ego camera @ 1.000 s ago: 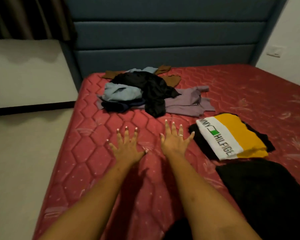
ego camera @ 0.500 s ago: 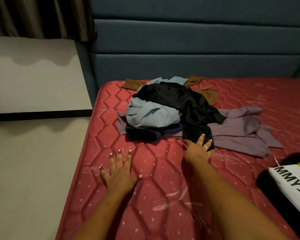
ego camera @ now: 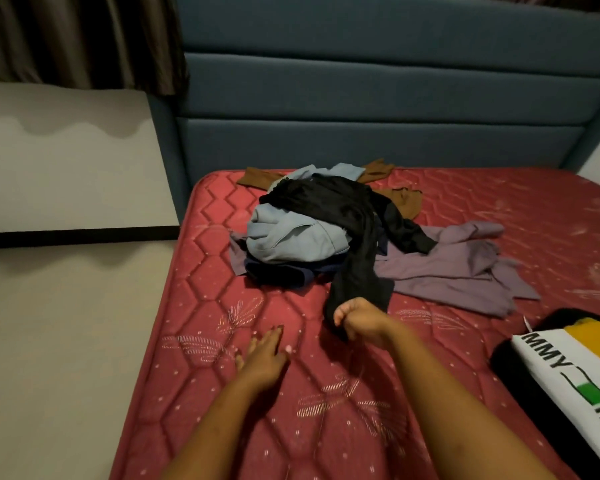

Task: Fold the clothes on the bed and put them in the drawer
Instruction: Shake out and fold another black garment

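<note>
A heap of unfolded clothes lies near the head of the red mattress (ego camera: 222,341): a black garment (ego camera: 329,206) on top, a light blue one (ego camera: 291,237), a dark navy one (ego camera: 284,275), a purple one (ego camera: 458,268) and a brown one (ego camera: 399,199) behind. My right hand (ego camera: 357,318) grips the near end of the black garment, which stretches from the heap toward me. My left hand (ego camera: 262,356) rests flat on the mattress, fingers straight, holding nothing. A folded yellow, white and black shirt (ego camera: 568,362) lies at the right edge.
A blue padded headboard (ego camera: 378,98) stands behind the mattress. Left of the bed are pale floor (ego camera: 59,323) and a white low surface (ego camera: 66,157) with a dark edge, and a brown curtain (ego camera: 84,39) hangs above. No drawer is in view.
My right hand went from lying open at the heap's edge to closing on the black garment and pulling its end toward me. My left hand stayed flat on the mattress.
</note>
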`<action>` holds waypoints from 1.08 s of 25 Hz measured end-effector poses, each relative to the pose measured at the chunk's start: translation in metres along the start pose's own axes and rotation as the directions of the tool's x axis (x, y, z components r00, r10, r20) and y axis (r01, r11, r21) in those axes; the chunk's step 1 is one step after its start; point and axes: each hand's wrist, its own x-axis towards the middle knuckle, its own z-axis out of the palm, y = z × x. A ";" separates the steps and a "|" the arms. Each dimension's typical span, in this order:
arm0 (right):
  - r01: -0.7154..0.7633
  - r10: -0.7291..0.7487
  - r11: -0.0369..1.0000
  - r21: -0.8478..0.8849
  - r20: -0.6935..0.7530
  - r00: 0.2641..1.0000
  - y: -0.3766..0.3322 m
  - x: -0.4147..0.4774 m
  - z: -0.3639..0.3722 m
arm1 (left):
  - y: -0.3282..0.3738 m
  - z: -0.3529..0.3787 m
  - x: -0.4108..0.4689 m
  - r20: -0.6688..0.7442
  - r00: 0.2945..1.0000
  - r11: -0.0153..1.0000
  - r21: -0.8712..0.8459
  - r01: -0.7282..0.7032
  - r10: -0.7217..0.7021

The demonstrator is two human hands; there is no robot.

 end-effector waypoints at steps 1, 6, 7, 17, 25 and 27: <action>0.003 -0.009 0.998 0.066 0.091 0.996 -0.008 -0.019 0.010 | 0.013 -0.003 -0.011 0.043 0.998 0.939 -0.341 0.048 -0.036; 0.033 -0.150 0.978 0.206 0.586 0.796 -0.053 -0.142 0.051 | 0.057 -0.030 -0.105 0.269 0.953 0.527 -0.795 0.302 -0.141; 0.035 -0.178 0.974 0.222 0.668 0.723 -0.061 -0.169 0.058 | 0.063 -0.033 -0.124 0.222 0.968 0.530 -0.811 0.248 -0.114; 0.027 -0.037 0.778 0.628 0.004 0.999 -0.050 -0.259 0.048 | 0.069 -0.078 -0.298 0.227 0.966 0.580 -0.806 0.116 0.122; -0.220 0.223 0.975 -0.038 0.096 0.970 -0.008 -0.270 0.129 | 0.002 -0.065 -0.319 0.549 0.806 0.967 0.017 0.253 -0.221; -0.283 0.357 0.836 -0.471 0.075 0.931 0.010 -0.272 0.133 | -0.014 -0.056 -0.320 0.484 0.784 0.920 0.250 0.303 -0.390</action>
